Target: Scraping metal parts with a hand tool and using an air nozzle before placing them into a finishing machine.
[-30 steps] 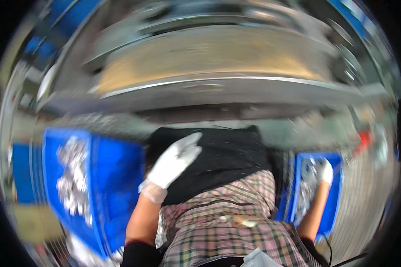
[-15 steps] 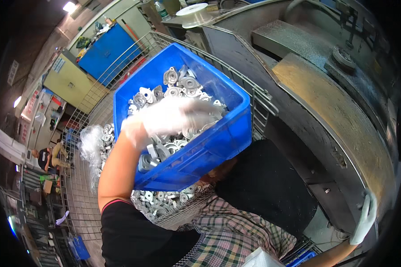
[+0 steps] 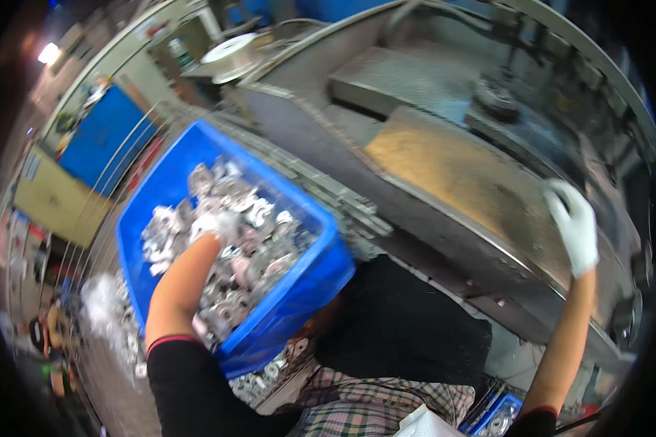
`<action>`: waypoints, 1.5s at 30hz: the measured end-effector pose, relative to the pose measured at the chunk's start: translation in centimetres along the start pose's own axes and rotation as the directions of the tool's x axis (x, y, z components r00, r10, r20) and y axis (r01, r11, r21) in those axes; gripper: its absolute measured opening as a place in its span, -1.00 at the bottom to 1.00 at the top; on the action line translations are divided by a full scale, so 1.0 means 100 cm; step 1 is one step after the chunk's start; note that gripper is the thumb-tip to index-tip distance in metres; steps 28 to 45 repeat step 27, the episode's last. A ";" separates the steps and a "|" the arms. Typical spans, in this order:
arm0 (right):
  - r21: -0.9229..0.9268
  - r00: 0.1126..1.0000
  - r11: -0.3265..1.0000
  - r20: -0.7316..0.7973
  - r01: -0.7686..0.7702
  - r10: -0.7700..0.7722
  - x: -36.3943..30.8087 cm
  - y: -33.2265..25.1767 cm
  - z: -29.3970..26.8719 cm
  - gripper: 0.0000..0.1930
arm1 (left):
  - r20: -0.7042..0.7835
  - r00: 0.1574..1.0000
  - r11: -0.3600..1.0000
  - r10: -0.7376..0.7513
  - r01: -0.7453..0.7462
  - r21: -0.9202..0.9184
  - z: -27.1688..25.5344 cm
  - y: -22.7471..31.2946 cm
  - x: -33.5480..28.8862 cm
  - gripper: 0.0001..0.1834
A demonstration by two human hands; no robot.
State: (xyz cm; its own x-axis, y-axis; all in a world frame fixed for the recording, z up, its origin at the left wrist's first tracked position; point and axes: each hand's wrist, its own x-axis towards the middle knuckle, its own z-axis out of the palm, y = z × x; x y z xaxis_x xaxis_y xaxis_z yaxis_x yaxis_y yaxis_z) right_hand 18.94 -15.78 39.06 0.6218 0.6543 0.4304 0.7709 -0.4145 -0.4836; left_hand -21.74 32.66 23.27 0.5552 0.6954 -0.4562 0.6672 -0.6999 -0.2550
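My left hand (image 3: 217,227), in a white glove, reaches down into a blue plastic bin (image 3: 288,312). It lies among many small silver metal castings (image 3: 251,251); its fingers are smeared by motion and partly hidden, so I cannot tell whether it grips one. My right hand (image 3: 577,229), also gloved in white, is raised over the near right part of a grey machine's tray (image 3: 444,171). Its fingers are slightly bent and apart, with nothing visible in them.
The bin rests on a wire cage (image 3: 321,182) with more castings and a clear plastic bag (image 3: 106,306) beside it. A round metal fixture (image 3: 497,98) stands in the machine. A white spool (image 3: 229,58) sits behind, and a small blue bin (image 3: 501,419) is low at right.
My left hand has gone from sweeping over the castings to reaching in among them. My right hand has risen from the machine's outer edge to above its tray. The whole view has shifted rightward.
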 end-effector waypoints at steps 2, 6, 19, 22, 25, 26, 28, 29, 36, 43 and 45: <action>-0.044 1.000 0.999 0.011 0.006 -0.006 0.035 0.008 0.007 -0.77 | -0.074 0.988 0.990 -0.137 0.140 0.026 -0.017 0.023 -0.011 -0.53; -0.216 0.999 0.976 -0.031 -0.020 0.013 0.105 0.035 0.026 -0.68 | -0.045 0.997 0.979 -0.069 0.059 -0.195 -0.043 0.028 -0.027 -0.71; -0.297 0.934 0.892 0.001 -0.340 0.357 0.197 0.058 0.077 -0.74 | -0.269 0.947 0.325 -0.178 -0.201 -0.924 -0.120 0.001 -0.083 -0.66; -0.301 0.957 0.914 0.008 -0.274 0.290 0.196 0.050 0.076 -0.76 | -0.500 0.852 0.293 -0.153 -0.444 -0.846 -0.148 0.007 -0.102 -0.63; -0.261 0.940 0.905 -0.027 -0.336 0.341 0.185 0.043 0.064 -0.74 | -0.651 0.752 0.505 -0.103 -0.525 -0.685 -0.191 0.044 -0.102 -0.59; -0.260 0.963 0.929 -0.012 -0.262 0.268 0.179 0.047 0.060 -0.72 | -0.640 0.765 0.430 -0.073 -0.555 -0.712 -0.206 0.067 -0.110 -0.56; -0.254 0.982 0.950 0.003 -0.180 0.187 0.172 0.050 0.053 -0.70 | -0.658 0.752 0.559 -0.051 -0.524 -0.642 -0.222 0.085 -0.120 -0.54; -0.254 0.982 0.950 0.003 -0.180 0.187 0.172 0.050 0.053 -0.70 | -0.658 0.752 0.559 -0.051 -0.524 -0.642 -0.222 0.085 -0.120 -0.54; -0.254 0.982 0.950 0.003 -0.180 0.187 0.172 0.050 0.053 -0.70 | -0.658 0.752 0.559 -0.051 -0.524 -0.642 -0.222 0.085 -0.120 -0.54; -0.254 0.982 0.950 0.003 -0.180 0.187 0.172 0.050 0.053 -0.70 | -0.658 0.752 0.559 -0.051 -0.524 -0.642 -0.222 0.085 -0.120 -0.54; -0.254 0.982 0.950 0.003 -0.180 0.187 0.172 0.050 0.053 -0.70 | -0.658 0.752 0.559 -0.051 -0.524 -0.642 -0.222 0.085 -0.120 -0.54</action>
